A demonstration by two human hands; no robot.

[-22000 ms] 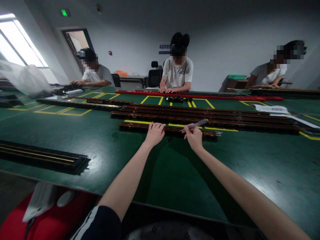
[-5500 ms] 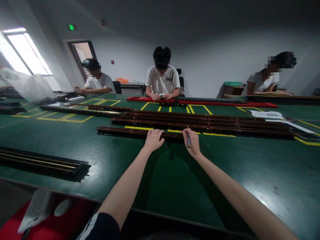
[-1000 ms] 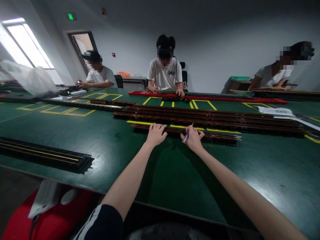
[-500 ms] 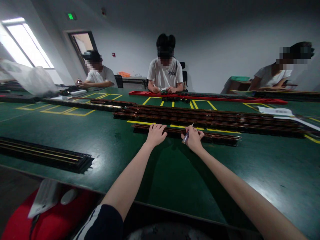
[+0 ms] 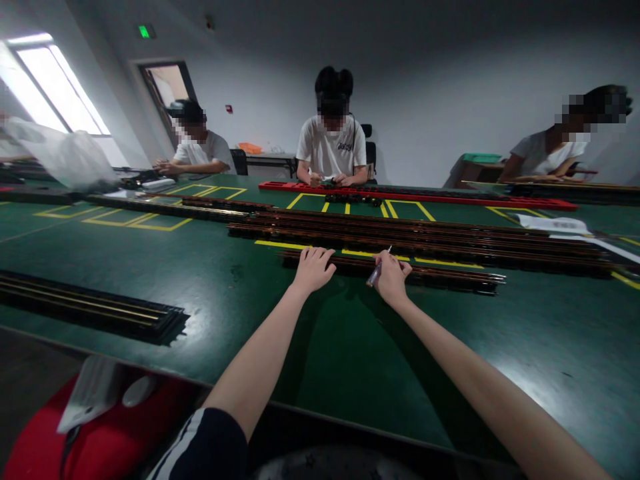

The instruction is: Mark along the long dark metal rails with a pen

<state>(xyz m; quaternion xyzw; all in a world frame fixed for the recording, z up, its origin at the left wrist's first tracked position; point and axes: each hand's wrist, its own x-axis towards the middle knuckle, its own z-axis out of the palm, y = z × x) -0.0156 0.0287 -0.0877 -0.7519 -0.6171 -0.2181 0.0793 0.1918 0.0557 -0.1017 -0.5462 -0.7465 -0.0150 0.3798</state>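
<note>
A long dark strip with copper-coloured lines [image 5: 345,265] lies crosswise on the green table in front of me. My left hand [image 5: 314,268] rests over its left part, with the fingers bent a little and spread, and the thumb on the near side. My right hand [image 5: 391,275] is closed around a slim pen-like tool [image 5: 374,275] with a purplish, see-through body and a thin metal tip pointing up. That hand is also at the strip, and its fingers partly hide the contact. Just beyond lies a wide row of similar strips [image 5: 425,235].
More dark strips [image 5: 90,303] lie at the near left. Yellow tape [image 5: 283,245] marks the table [image 5: 225,340]. Across it, a person [image 5: 332,147] works behind a long red rail [image 5: 540,203]. Others sit at left and right. A plastic bag [image 5: 83,163] lies far left.
The strip under my hands has slid to the right, both its ends shifting that way. My hands have stayed nearly in place, the right one still holding the pen-like tool.
</note>
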